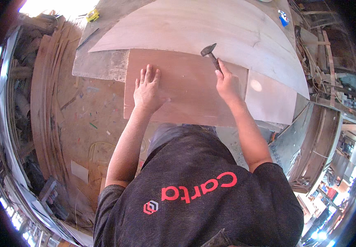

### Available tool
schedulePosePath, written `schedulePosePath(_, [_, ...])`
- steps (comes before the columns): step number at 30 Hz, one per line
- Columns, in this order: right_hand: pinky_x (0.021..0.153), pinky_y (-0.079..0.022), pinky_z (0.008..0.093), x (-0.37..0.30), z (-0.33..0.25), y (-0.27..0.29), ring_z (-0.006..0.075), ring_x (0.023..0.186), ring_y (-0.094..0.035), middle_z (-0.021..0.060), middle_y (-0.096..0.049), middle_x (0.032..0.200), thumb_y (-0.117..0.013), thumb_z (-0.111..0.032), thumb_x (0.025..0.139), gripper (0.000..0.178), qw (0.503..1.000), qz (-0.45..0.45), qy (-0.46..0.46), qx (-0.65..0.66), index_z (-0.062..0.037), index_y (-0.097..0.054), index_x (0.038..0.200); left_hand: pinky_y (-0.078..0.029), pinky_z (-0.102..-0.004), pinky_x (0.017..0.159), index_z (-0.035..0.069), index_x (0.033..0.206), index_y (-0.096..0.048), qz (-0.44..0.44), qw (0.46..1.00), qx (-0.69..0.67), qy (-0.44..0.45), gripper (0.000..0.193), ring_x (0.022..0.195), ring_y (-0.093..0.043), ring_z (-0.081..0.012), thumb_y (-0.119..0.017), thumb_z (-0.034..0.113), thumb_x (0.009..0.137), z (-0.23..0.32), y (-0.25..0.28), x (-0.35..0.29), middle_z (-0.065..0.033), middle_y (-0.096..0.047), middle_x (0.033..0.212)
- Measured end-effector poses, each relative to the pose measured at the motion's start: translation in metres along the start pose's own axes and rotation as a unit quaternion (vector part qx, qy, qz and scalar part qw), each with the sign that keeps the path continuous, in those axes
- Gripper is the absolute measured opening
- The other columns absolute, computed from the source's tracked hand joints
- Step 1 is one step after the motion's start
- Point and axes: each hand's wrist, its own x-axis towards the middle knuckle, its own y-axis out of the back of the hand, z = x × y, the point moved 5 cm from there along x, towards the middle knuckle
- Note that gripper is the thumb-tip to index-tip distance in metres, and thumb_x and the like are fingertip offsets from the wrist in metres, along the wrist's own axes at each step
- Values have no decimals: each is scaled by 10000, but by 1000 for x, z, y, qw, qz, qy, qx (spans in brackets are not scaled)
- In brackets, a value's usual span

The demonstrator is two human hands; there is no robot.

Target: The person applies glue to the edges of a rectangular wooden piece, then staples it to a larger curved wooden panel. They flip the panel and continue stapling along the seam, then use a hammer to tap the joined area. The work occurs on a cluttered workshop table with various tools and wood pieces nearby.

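A reddish-brown plywood panel [186,94] lies at the near side of the work table, its near edge by my body. My left hand [148,89] rests flat on its left part, fingers stretched out and pointing away from me. Over the panel's right part, my right hand [229,84] is closed round the handle of a hammer [209,52]. The hammer's dark head points away from me, over the near edge of a large pale sheet with a curved far edge [178,29]. To the right of the panel lies a smaller pale board [270,96].
A yellow tape measure [92,15] sits at the table's far left, near a thin dark rod [88,39]. A blue and white item [283,18] lies far right. Long wooden planks [42,103] stand at left on a littered floor [91,119]. Scrap wood [330,61] is piled at right.
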Motion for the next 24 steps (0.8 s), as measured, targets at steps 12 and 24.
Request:
schedulePosePath(12, [1015,-479,602,23,-25,-35,425,928,-732,239,-737,996,-567,-221,1025,491,997,-55,36,-39,-89,-515,1495,-235,-500,1276,174,1630,-313,-9,1000,-10,-15,1130,1596,-150,-328,-901,470,712,0,2,1,-128,-146,1732])
schedulePosePath(24, [714,-559,527,34,-56,-53,436,801,-726,234,-726,857,-599,-245,1010,488,996,-53,66,-32,-132,-546,1481,-226,-491,1284,178,1636,-297,-13,1000,-16,-21,1170,1598,-140,-323,-912,483,688,-4,-4,2,-124,-133,1735])
